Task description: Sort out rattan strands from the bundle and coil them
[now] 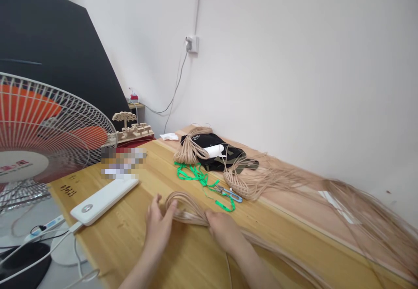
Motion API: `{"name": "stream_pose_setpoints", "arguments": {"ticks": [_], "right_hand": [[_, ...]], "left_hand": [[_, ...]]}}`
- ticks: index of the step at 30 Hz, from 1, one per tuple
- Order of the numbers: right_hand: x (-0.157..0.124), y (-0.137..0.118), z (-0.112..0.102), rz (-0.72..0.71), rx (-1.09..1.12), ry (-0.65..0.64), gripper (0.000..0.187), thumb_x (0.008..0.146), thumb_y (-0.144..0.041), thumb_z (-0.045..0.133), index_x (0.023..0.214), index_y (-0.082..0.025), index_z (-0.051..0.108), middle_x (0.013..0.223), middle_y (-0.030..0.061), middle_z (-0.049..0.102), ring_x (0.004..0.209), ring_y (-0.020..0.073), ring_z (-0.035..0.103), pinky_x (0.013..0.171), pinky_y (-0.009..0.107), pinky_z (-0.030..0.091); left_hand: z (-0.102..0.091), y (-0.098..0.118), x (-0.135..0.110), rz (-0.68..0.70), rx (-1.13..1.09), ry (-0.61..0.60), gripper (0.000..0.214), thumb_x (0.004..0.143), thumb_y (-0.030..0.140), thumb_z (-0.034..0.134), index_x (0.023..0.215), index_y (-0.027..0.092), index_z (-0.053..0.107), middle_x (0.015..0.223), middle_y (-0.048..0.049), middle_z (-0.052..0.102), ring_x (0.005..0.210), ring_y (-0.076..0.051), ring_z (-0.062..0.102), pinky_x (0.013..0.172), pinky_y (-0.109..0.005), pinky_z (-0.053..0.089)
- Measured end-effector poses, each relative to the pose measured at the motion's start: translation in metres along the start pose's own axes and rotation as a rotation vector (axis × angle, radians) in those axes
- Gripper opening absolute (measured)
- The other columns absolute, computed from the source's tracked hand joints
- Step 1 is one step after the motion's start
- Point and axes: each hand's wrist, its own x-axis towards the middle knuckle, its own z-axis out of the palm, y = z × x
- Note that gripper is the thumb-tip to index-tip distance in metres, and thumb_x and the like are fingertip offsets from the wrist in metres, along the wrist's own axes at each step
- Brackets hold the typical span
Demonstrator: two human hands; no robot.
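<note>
A bundle of thin tan rattan strands (186, 206) lies bent in a loop on the wooden table (137, 232). My left hand (159, 223) rests flat beside the loop, fingers apart and touching its curved end. My right hand (224, 230) presses down on the strands where they gather, fingers curled over them. The strands run on past my right wrist toward the lower right.
A half-woven basket piece (238, 182) with long loose strands, a green tape measure (196, 176), scissors (231, 193), a black bag (217, 149) and another strand bundle (191, 147) lie beyond. A white power bank (104, 199) and a fan (42, 132) stand at left.
</note>
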Motion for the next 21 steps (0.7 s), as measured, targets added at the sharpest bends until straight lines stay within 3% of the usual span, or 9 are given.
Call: {"name": "stream_pose_setpoints", "arguments": {"ticks": [2, 4, 7, 9, 12, 16, 21], "right_hand": [[0.003, -0.003, 0.000, -0.001, -0.029, -0.001, 0.015, 0.092, -0.016, 0.049, 0.103, -0.012, 0.058, 0.088, 0.0034, 0.064, 0.082, 0.0172, 0.063, 0.077, 0.037, 0.051], [0.007, -0.004, 0.002, -0.001, -0.048, -0.005, 0.016, 0.092, -0.016, 0.049, 0.105, -0.012, 0.058, 0.090, 0.0040, 0.064, 0.082, 0.0172, 0.063, 0.076, 0.037, 0.052], [0.011, -0.003, 0.005, -0.004, -0.056, -0.010, 0.016, 0.092, -0.020, 0.052, 0.104, -0.013, 0.059, 0.094, 0.0047, 0.064, 0.082, 0.0168, 0.062, 0.076, 0.037, 0.052], [0.010, -0.002, 0.006, -0.011, -0.056, -0.011, 0.016, 0.091, -0.023, 0.054, 0.101, -0.013, 0.060, 0.095, 0.0048, 0.063, 0.083, 0.0166, 0.062, 0.077, 0.036, 0.052], [0.006, -0.002, 0.004, -0.037, -0.059, -0.024, 0.013, 0.092, -0.021, 0.052, 0.097, -0.013, 0.061, 0.091, 0.0043, 0.064, 0.082, 0.0163, 0.062, 0.076, 0.036, 0.052], [0.002, -0.002, 0.003, -0.077, -0.040, -0.017, 0.012, 0.090, -0.015, 0.051, 0.095, -0.013, 0.062, 0.089, 0.0035, 0.066, 0.081, 0.0167, 0.063, 0.076, 0.036, 0.051], [-0.002, -0.002, 0.011, -0.059, 0.019, 0.053, 0.021, 0.082, -0.014, 0.056, 0.103, -0.013, 0.058, 0.093, 0.0050, 0.065, 0.085, 0.0205, 0.062, 0.077, 0.037, 0.049]], "left_hand": [[0.004, 0.005, -0.005, 0.340, 0.338, -0.020, 0.057, 0.080, 0.032, 0.051, 0.128, 0.005, 0.037, 0.136, -0.0230, 0.038, 0.130, -0.032, 0.030, 0.106, -0.049, 0.025], [0.010, 0.013, -0.013, 0.604, 0.565, -0.271, 0.048, 0.083, 0.029, 0.043, 0.127, 0.009, 0.042, 0.134, -0.0188, 0.042, 0.127, -0.030, 0.034, 0.106, -0.048, 0.026], [0.020, 0.020, -0.022, 0.801, 0.761, -0.717, 0.042, 0.080, 0.019, 0.042, 0.121, 0.018, 0.050, 0.128, -0.0099, 0.051, 0.123, -0.025, 0.040, 0.108, -0.044, 0.025], [0.025, 0.020, -0.024, 0.845, 0.848, -0.851, 0.053, 0.073, 0.014, 0.046, 0.126, 0.016, 0.047, 0.129, -0.0104, 0.050, 0.123, -0.026, 0.039, 0.110, -0.043, 0.019], [0.032, 0.018, -0.024, 0.828, 1.009, -0.864, 0.066, 0.067, 0.010, 0.048, 0.132, 0.008, 0.040, 0.122, -0.0151, 0.053, 0.116, -0.030, 0.043, 0.107, -0.045, 0.022], [0.040, 0.018, -0.024, 0.795, 1.158, -0.799, 0.050, 0.073, 0.002, 0.036, 0.120, 0.008, 0.050, 0.104, -0.0150, 0.059, 0.100, -0.029, 0.052, 0.093, -0.043, 0.036], [0.042, 0.012, -0.024, 0.822, 1.151, -0.755, 0.034, 0.079, 0.002, 0.031, 0.098, 0.013, 0.057, 0.098, -0.0132, 0.059, 0.091, -0.027, 0.053, 0.088, -0.043, 0.037]]}}
